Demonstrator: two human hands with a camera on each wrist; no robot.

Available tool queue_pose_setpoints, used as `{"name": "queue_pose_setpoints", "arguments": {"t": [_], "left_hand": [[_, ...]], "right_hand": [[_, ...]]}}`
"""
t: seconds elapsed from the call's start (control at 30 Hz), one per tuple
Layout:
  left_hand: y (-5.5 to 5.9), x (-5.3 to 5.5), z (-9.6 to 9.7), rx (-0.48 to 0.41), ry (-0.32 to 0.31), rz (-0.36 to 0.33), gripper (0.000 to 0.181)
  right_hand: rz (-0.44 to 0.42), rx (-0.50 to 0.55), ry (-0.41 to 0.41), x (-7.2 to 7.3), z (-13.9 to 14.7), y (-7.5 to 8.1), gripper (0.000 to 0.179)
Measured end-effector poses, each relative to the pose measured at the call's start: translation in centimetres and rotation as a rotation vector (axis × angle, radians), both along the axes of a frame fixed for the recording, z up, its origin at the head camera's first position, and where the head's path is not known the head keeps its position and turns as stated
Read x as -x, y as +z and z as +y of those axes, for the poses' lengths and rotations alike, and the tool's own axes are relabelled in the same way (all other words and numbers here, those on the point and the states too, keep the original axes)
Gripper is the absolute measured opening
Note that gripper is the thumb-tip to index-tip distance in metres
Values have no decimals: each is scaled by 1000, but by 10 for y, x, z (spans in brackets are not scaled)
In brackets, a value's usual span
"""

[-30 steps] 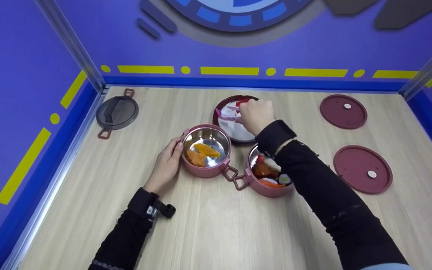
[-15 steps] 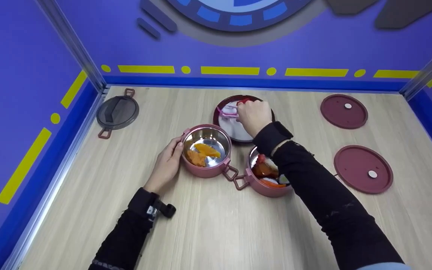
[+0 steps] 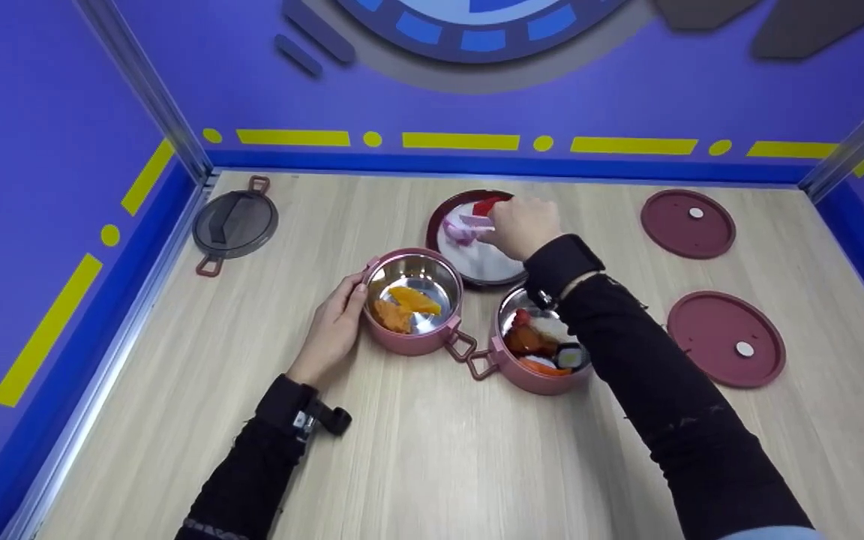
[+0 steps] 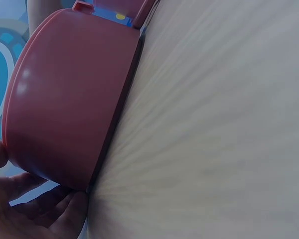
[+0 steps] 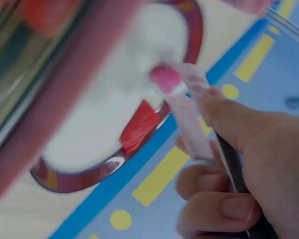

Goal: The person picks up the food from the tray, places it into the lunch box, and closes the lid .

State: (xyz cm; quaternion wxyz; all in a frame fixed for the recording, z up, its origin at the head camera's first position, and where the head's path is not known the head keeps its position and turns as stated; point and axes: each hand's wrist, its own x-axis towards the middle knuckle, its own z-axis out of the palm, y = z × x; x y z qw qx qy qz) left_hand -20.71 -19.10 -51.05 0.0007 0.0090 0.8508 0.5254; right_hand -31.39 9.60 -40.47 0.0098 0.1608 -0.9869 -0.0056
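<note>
Right hand (image 3: 526, 226) is clamped round tongs (image 5: 191, 122), pale tips at a pink piece (image 5: 165, 78) above or on the white-centred plate (image 3: 481, 262), a red piece (image 5: 140, 127) near the plate's edge. Left hand (image 3: 331, 326) grips left pot (image 3: 407, 345) by its side, orange and yellow food (image 3: 414, 300) inside. Right pot (image 3: 533, 380) stands just beside it; farther right lie two maroon lids (image 3: 713, 337).

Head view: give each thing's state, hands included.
Left pot: open, pieces inside
Right pot: open, pieces inside
Grey lid: lying flat
Far maroon lid: off, flat
Near maroon lid: off, flat
Plate: bearing red piece
Tongs: held
Left hand: holding left pot
Right hand: gripping tongs
</note>
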Motion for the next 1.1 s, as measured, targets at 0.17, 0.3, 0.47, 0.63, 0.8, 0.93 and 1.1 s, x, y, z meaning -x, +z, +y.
{"name": "queue_pose_setpoints", "arguments": {"t": [0.17, 0.3, 0.47, 0.63, 0.8, 0.93, 1.1], "left_hand": [[0, -1, -1, -3, 0, -9, 44], [0, -2, -2, 6, 1, 8, 44], [1, -2, -1, 9, 6, 11, 44], [2, -1, 1, 13, 6, 8, 43], [2, -1, 2, 12, 9, 2, 44], [2, 0, 2, 10, 9, -5, 43], [2, -1, 1, 8, 5, -8, 43]], "right_hand": [[-146, 34, -4, -1, 7, 8, 48], [-176, 27, -30, -2, 8, 8, 52], [-92, 22, -60, -5, 9, 8, 51], [28, 33, -63, -6, 8, 10, 51], [61, 25, -43, -8, 7, 11, 48], [91, 7, -12, -11, 5, 8, 47], [114, -29, 53, -16, -1, 2, 43]]}}
